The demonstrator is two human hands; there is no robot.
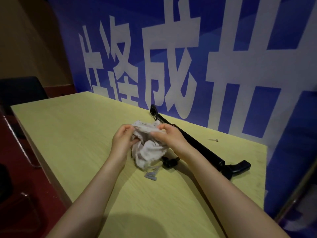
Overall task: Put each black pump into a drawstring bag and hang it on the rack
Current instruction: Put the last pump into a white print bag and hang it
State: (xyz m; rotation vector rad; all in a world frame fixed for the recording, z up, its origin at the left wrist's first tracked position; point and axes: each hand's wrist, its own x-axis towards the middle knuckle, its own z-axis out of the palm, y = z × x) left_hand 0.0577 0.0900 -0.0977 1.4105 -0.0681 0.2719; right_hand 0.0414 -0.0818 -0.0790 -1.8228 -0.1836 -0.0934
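A crumpled white drawstring bag [149,152] is held just above the yellow table [72,127]. My left hand [122,141] grips its left rim and my right hand [167,134] pinches the right rim, the two holding the mouth between them. A long black pump [202,148] lies diagonally on the table behind my right hand, its handle end at the far side and its foot [238,167] at the right. A small black part [169,161] lies beside the bag's lower edge. No rack is in view.
A pale plastic hook-like piece [151,175] lies on the table below the bag. A small metal needle [213,140] rests near the far right. A blue banner wall [188,57] stands right behind the table. A dark chair [20,90] is at left.
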